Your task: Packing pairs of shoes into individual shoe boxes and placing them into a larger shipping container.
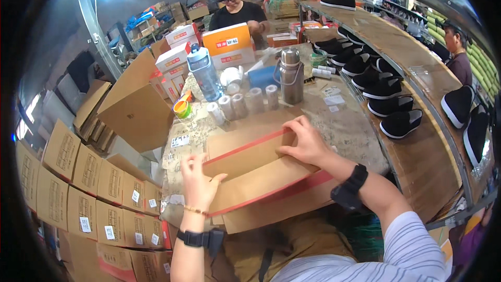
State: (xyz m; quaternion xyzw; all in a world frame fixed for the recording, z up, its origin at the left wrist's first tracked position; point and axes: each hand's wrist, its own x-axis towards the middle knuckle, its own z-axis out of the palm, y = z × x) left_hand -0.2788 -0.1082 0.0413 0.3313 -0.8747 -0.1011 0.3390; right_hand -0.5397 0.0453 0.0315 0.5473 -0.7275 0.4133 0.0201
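A brown cardboard shoebox blank (255, 181) with red edges, partly folded into a long trough, lies in front of me at the near edge of the table. My left hand (198, 185) grips its left end, the thumb over the inner side and the fingers behind. My right hand (307, 143) holds the far right end, thumb and fingers closed round the upright panel. More flat brown and red cardboard (292, 206) shows beneath it. Another cardboard flap (229, 140) lies just beyond.
Several clear rolls (240, 105), a steel flask (291, 81) and a blue water bottle (204, 73) stand farther back. Black cloth shoes (382, 87) line a rack (428, 156) at right. Stacked cartons (88, 172) fill the left. Across the table, a person (237, 13) stands behind an orange box (228, 42).
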